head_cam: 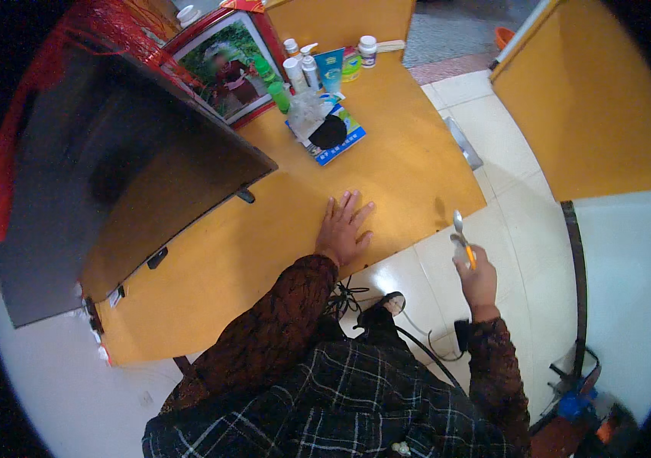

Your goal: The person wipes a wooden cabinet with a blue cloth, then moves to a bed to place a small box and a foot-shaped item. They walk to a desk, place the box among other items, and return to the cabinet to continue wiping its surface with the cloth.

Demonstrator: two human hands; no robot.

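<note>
My left hand (pixel 345 232) rests palm down on the yellow wooden tabletop (pixel 411 160), fingers spread, holding nothing. My right hand (pixel 477 275) is raised beyond the table's front edge, above the tiled floor. In its fingers is a metal spoon (pixel 459 222) with an orange handle, its bowl pointing away from me. A second small greyish piece shows beside the spoon's neck, too blurred to name. The spoon's bowl lies close to the table's edge in view, apart from my left hand.
A flat-screen television (pixel 148 172) stands at left. Behind it are a framed photograph (pixel 228 68), several bottles (pixel 296 71), a blue tube (pixel 331 68) and a booklet (pixel 339 150) bearing a round black item (pixel 328 133). A black cable (pixel 428 355) hangs near my legs; a wooden panel (pixel 589 103) stands right.
</note>
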